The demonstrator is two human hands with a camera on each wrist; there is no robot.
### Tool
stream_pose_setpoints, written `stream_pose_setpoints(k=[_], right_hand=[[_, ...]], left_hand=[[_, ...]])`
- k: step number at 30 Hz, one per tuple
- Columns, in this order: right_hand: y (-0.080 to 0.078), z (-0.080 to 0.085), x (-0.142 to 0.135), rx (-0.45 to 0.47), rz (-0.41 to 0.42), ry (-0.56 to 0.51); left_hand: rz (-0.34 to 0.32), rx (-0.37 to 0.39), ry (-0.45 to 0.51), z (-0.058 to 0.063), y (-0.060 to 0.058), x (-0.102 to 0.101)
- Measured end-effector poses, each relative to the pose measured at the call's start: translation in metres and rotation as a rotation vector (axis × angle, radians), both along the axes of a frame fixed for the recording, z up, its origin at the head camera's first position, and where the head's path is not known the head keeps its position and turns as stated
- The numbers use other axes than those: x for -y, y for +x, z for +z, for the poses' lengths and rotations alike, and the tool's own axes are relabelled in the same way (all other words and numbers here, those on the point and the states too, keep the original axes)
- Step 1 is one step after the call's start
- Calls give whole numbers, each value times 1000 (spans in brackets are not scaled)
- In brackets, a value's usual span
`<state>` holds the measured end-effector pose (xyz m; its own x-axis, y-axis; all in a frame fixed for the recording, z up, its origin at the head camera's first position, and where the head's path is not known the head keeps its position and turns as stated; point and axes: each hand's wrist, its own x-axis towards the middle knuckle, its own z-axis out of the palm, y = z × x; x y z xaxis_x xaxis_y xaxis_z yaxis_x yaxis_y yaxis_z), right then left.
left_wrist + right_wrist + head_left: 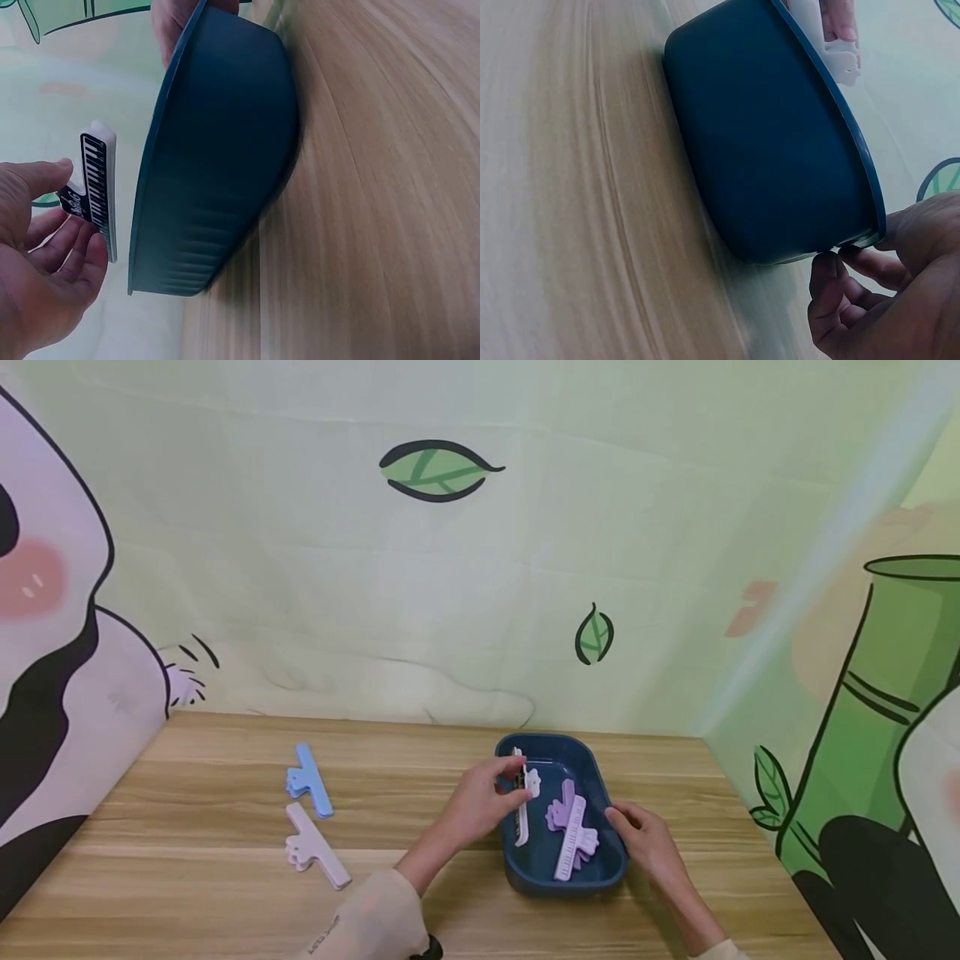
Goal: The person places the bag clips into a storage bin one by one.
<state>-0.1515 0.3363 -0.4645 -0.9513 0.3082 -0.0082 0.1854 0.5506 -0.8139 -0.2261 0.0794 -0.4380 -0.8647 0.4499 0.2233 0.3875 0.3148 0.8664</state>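
My left hand (480,800) pinches a white bag clip (522,828) between thumb and fingers, over the left part of a dark blue plastic basin (542,887). Black-and-white piano-key markings run along that clip's bar (97,184) in the left wrist view. At the basin's right side, my right hand (652,845) grips the rim, its fingers bent under the edge (870,225). Inside the basin lie a purple clip (567,792) and, across it, a pale clip with key markings (571,839).
On the wooden table (210,827) to the left lie a blue clip (312,781) and a pale pinkish clip (318,847). Behind the table hangs a pale green cloth (300,568) printed with leaves, pandas and bamboo.
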Motion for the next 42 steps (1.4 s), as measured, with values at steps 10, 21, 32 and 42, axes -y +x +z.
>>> stream_pose_setpoints(k=[10,21,32,42], right_hand=[[0,0,0,-4,3,-8],[0,0,2,-6,8,-24],[0,-2,1,-1,17,-32],[0,-3,0,2,15,-21]], left_hand=[[-10,-19,-22,-3,-1,1],[18,-11,4,-6,-1,5],[5,-14,16,-4,3,7],[39,16,57,-1,9,26]])
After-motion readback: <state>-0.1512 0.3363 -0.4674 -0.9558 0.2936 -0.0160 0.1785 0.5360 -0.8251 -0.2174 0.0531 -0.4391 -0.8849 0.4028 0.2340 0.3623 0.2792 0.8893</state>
